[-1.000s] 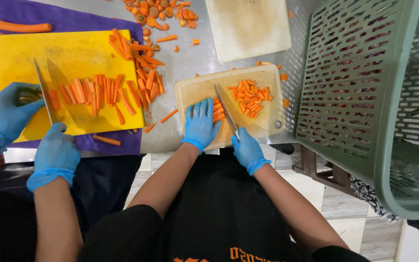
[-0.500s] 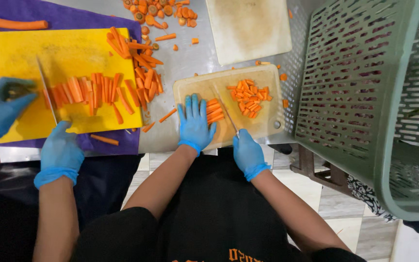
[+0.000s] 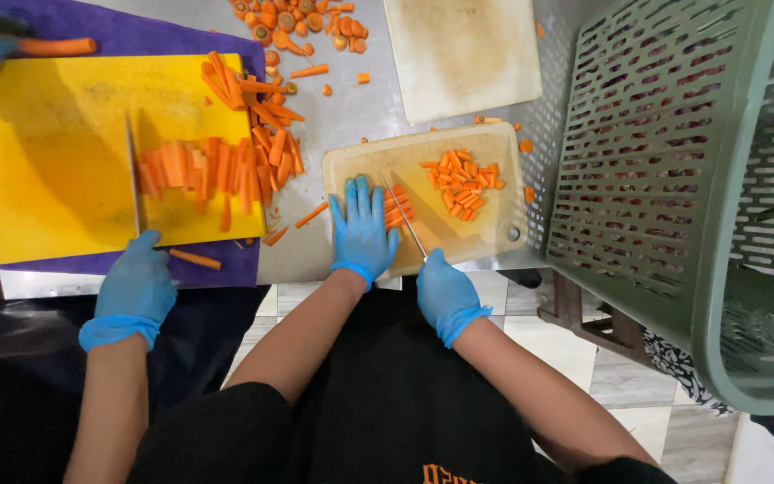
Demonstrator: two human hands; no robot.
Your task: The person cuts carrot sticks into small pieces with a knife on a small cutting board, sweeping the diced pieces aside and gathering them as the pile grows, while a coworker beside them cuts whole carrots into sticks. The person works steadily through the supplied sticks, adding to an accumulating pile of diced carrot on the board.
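While the left hand (image 3: 363, 226) pins uncut carrot sticks (image 3: 396, 208), the right hand (image 3: 442, 291) grips a knife (image 3: 403, 218); diced pieces (image 3: 463, 184) lie right.

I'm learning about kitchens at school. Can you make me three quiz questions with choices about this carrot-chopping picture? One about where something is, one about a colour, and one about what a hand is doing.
1. Where does the pile of small carrot pieces lie?
A. On the pale cutting board
B. In the green crate
C. On the floor

2. What colour is the co-worker's board?
A. White
B. Yellow
C. Red

3. What is the right hand doing?
A. Resting open and flat
B. Gripping a knife
C. Lifting a crate

Answers:
1 A: the pieces sit on the pale cutting board, to the right of the knife.
2 B: the yellow board lies at the left, under long carrot sticks.
3 B: its fingers close round the knife handle while the left hand presses on carrot strips.
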